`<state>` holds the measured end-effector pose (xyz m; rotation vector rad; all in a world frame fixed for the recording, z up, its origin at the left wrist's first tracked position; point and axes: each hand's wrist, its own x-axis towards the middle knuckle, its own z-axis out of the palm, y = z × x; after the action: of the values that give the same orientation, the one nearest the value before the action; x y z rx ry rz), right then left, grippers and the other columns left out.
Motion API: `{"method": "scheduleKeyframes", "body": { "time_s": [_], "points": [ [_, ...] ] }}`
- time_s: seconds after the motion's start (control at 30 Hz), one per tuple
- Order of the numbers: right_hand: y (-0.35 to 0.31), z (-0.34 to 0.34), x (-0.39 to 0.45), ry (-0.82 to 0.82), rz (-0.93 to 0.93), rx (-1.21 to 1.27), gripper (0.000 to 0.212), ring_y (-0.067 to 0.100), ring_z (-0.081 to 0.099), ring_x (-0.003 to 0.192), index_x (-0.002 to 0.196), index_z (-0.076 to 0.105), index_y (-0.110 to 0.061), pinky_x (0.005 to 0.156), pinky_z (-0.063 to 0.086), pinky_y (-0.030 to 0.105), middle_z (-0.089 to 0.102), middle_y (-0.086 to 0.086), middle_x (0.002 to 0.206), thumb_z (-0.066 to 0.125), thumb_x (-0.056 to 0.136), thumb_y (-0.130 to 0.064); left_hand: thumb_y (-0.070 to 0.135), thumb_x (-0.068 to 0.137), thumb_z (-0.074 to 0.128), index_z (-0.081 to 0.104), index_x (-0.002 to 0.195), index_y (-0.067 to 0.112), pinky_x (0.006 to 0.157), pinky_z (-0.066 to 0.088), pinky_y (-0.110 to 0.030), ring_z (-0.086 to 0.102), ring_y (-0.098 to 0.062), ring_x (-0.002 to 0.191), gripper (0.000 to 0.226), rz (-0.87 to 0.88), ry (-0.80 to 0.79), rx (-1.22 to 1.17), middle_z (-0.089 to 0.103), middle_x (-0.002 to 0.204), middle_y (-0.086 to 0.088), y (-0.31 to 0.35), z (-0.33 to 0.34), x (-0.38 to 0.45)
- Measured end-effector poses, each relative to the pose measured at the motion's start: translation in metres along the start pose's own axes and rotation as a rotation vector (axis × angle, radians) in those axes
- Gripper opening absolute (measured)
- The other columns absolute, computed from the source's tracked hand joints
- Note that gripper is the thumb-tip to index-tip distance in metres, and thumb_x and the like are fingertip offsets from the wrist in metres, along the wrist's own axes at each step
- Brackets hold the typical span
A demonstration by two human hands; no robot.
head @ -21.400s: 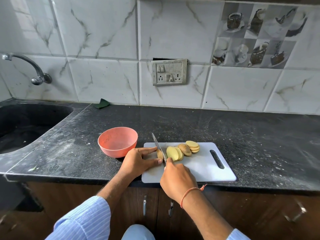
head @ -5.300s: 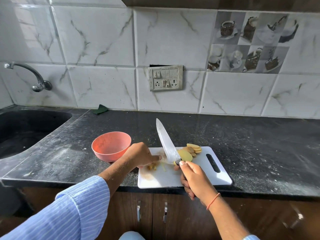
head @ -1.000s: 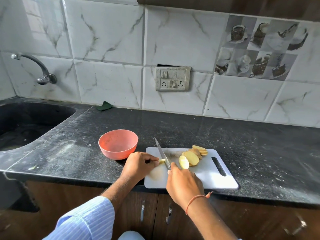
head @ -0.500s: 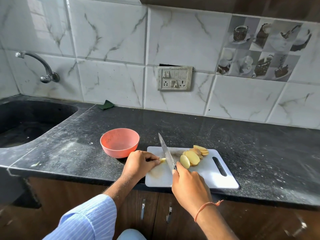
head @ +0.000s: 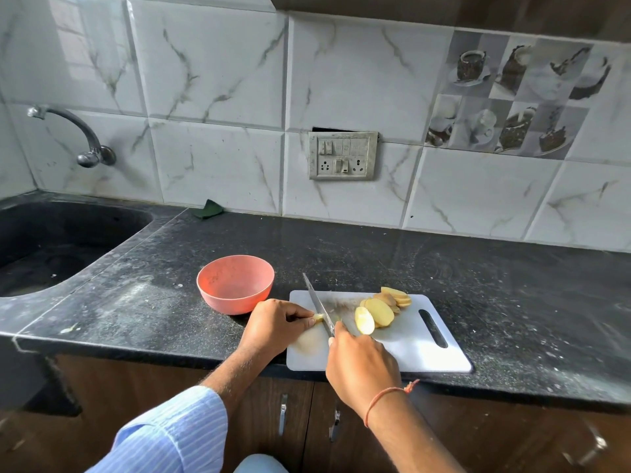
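Lower centre of the frame: white cutting board (head: pixel 409 349) lies on the black countertop (head: pixel 495 285), its near edge close to the counter's front edge. The left hand (head: pixel 273 324) sits at the board's left end, fingers curled, fingertips pinching a small pale potato piece (head: pixel 318 317) against the board. The right hand (head: pixel 362 365) is clenched around the knife (head: pixel 317 303) handle — the handle itself is hidden under the hand. Blade points toward the top of the frame, tilted slightly left, its edge down just right of the pinched piece, touching or nearly touching it.

Right of the blade, mid-board: a loose row of potato slices (head: pixel 379 312), overlapping, some leaning on edge, running toward the board's upper right corner. Handle slot of the board sits further right.

Left of the board, near it — an orange-pink bowl (head: pixel 235 285), upright on the counter. Far left of the frame: dark sink (head: pixel 51 247) with a wall tap (head: pixel 78 131) above it. A wall switch panel (head: pixel 343 155) sits centre frame; a small green scrap (head: pixel 207 209) lies at the foot of the tiles.
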<state>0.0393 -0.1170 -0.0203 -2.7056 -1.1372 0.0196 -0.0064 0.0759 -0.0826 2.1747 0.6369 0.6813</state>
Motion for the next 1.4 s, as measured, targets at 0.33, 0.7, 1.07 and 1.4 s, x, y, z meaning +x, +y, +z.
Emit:
{"method": "scheduleKeyframes", "body": {
  "time_s": [0.33, 0.7, 1.07, 1.4],
  "points": [
    [0.014, -0.004, -0.012, 0.053, 0.0, 0.099, 0.034, 0.032, 0.066, 0.11, 0.137, 0.05, -0.028, 0.082, 0.054, 0.042, 0.073, 0.005, 0.112, 0.032, 0.11, -0.039, 0.049, 0.082, 0.087, 0.085, 0.096, 0.038, 0.072, 0.051, -0.009, 0.069, 0.011, 0.086, 0.018, 0.024, 0.008, 0.03, 0.076, 0.089, 0.03, -0.003, -0.001, 0.0],
    [-0.001, -0.004, -0.011, 0.03, -0.017, 0.087, 0.039, 0.032, 0.067, 0.112, 0.146, 0.046, -0.026, 0.085, 0.055, 0.042, 0.072, 0.007, 0.115, 0.032, 0.111, -0.036, 0.043, 0.083, 0.089, 0.086, 0.091, 0.037, 0.075, 0.054, -0.013, 0.069, 0.011, 0.084, 0.01, -0.012, 0.012, 0.044, 0.075, 0.085, 0.03, -0.004, 0.0, 0.002],
    [-0.001, -0.004, -0.014, -0.005, -0.032, -0.032, 0.04, 0.037, 0.069, 0.109, 0.148, 0.043, -0.022, 0.082, 0.053, 0.042, 0.072, 0.012, 0.112, 0.034, 0.109, -0.029, 0.041, 0.086, 0.087, 0.086, 0.093, 0.04, 0.075, 0.056, -0.016, 0.07, 0.01, 0.085, 0.007, -0.002, -0.041, 0.019, 0.074, 0.087, 0.034, -0.003, -0.003, 0.002],
    [0.007, -0.011, -0.02, 0.049, 0.002, 0.112, 0.03, 0.03, 0.068, 0.104, 0.132, 0.051, -0.026, 0.069, 0.042, 0.038, 0.073, 0.004, 0.105, 0.032, 0.111, -0.038, 0.041, 0.084, 0.089, 0.085, 0.093, 0.038, 0.072, 0.048, -0.005, 0.067, 0.017, 0.086, 0.01, 0.01, 0.007, 0.025, 0.071, 0.082, 0.037, 0.001, -0.005, -0.002]
  ]
}}
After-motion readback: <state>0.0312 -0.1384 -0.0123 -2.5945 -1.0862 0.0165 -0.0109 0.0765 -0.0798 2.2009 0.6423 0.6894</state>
